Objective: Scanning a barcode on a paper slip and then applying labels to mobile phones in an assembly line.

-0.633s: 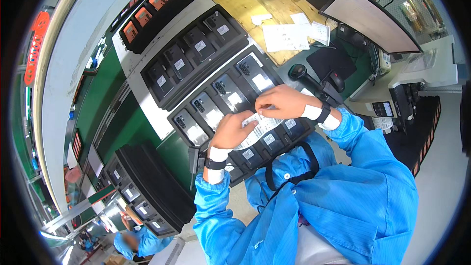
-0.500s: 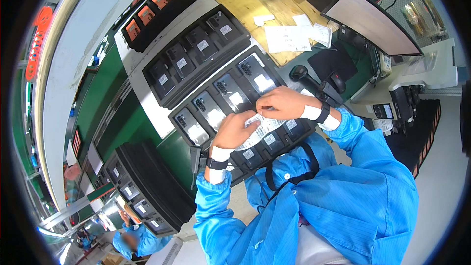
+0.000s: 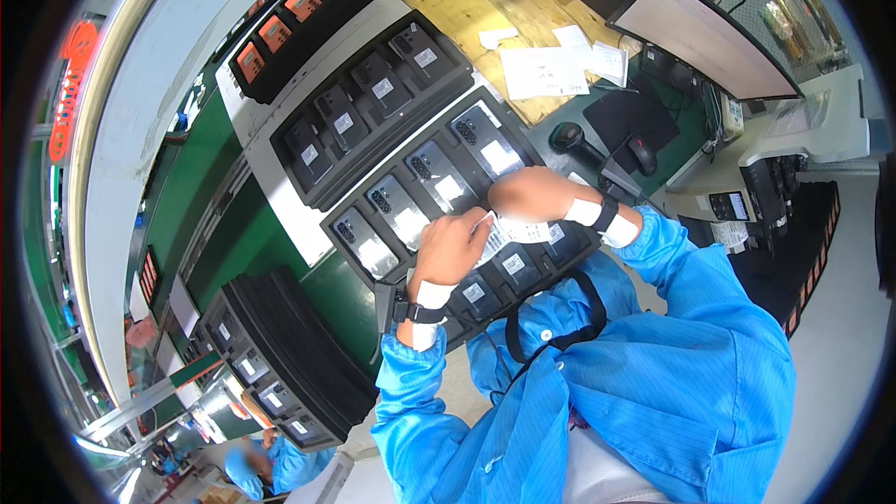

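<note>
A white sheet of printed labels (image 3: 495, 241) is held bent above the near part of a black foam tray (image 3: 329, 221). My left hand (image 3: 450, 247) is closed, pinching the sheet's left edge between thumb and fingers. My right hand (image 3: 541, 198) is curled closed at the sheet's upper right; its fingertips are blurred, and part of the sheet shows below it. In the tray's far row lie several glossy phones, among them a silver phone (image 3: 399, 212). Its near row holds dark pieces with small white labels, including a dark labelled phone (image 3: 515, 268), partly covered by my hands and the sheet.
Behind stands another black tray (image 3: 280, 142) of dark phones, then a tray with orange items (image 3: 275, 33). Stacked trays (image 3: 303, 355) are at lower left. To the right are a barcode scanner (image 3: 574, 142), a mouse (image 3: 641, 156), a monitor (image 3: 705, 33) and a printer (image 3: 719, 201).
The label sheet has bent between my hands, with a part now showing under the right hand. My left hand has turned and shifted slightly; my right hand stays near the same place.
</note>
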Motion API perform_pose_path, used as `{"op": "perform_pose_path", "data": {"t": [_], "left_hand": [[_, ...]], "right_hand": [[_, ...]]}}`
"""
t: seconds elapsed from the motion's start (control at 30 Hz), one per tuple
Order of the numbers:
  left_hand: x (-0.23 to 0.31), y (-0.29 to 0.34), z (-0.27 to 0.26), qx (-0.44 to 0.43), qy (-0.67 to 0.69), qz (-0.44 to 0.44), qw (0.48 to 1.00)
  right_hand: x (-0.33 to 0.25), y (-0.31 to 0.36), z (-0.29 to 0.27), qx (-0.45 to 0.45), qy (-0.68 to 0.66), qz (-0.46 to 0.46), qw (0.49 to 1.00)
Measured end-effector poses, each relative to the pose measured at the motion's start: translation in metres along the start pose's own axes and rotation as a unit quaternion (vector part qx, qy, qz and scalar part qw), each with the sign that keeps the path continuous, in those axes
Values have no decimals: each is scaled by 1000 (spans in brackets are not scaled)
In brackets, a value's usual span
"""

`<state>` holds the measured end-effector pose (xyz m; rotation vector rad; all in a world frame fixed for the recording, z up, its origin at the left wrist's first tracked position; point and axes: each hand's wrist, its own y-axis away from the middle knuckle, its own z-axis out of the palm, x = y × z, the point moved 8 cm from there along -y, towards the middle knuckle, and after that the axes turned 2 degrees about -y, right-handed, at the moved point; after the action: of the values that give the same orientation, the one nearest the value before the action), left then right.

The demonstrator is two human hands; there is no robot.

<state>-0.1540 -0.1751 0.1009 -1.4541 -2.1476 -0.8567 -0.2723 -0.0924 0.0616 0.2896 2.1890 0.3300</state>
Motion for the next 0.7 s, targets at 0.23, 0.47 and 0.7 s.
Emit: {"op": "perform_pose_path", "data": {"t": [0.23,0.47,0.7], "left_hand": [[-24,-11,-1,49,-12,32,998],[-86,-69,50,12,-85,155,984],[-98,-86,53,-56,-104,153,981]], "right_hand": [[76,16,-16,89,28,94,991],[131,9,2,252,-305,96,913],[118,-18,2,326,-217,119,912]]}}
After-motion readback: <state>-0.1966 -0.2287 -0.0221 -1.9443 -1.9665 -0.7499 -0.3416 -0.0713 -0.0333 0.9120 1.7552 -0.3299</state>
